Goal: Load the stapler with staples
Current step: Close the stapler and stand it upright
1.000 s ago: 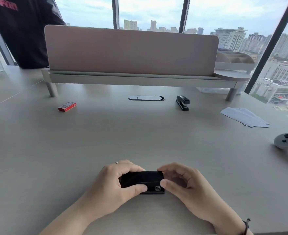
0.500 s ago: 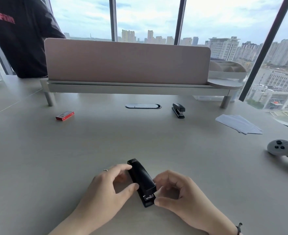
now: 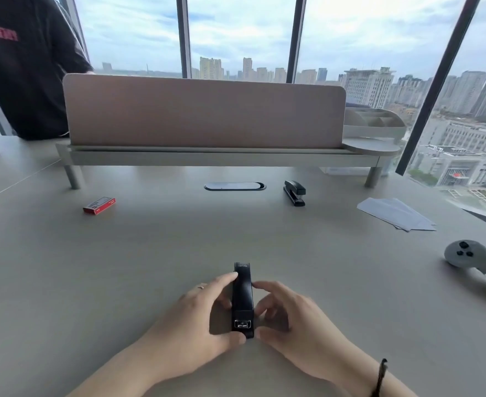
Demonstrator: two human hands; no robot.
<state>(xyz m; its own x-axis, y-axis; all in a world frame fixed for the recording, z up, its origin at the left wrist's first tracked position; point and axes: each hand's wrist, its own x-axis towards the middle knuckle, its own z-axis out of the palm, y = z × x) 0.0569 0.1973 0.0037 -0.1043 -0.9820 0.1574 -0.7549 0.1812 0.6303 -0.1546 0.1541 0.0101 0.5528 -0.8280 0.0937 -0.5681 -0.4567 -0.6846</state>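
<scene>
A black stapler [image 3: 243, 299] lies on the grey desk right in front of me, its long axis pointing straight away, its metal end toward me. My left hand [image 3: 196, 325] grips its left side with thumb at the near end and forefinger near the far end. My right hand [image 3: 293, 319] touches its right side with thumb and fingertips. A red box of staples [image 3: 99, 205] lies far off at the left. A second black stapler [image 3: 295, 192] sits at the back, right of centre.
A desk divider on a raised shelf [image 3: 204, 156] runs across the back, with a tray organiser [image 3: 373, 124] at its right end. Sheets of paper [image 3: 396, 213] and a grey controller [image 3: 471, 259] lie at the right. A person in a black shirt [image 3: 21, 67] stands back left.
The stapler has been turned on the desk, from lying crosswise to pointing straight away from me. Both hands stayed on it while the camera tilted a little.
</scene>
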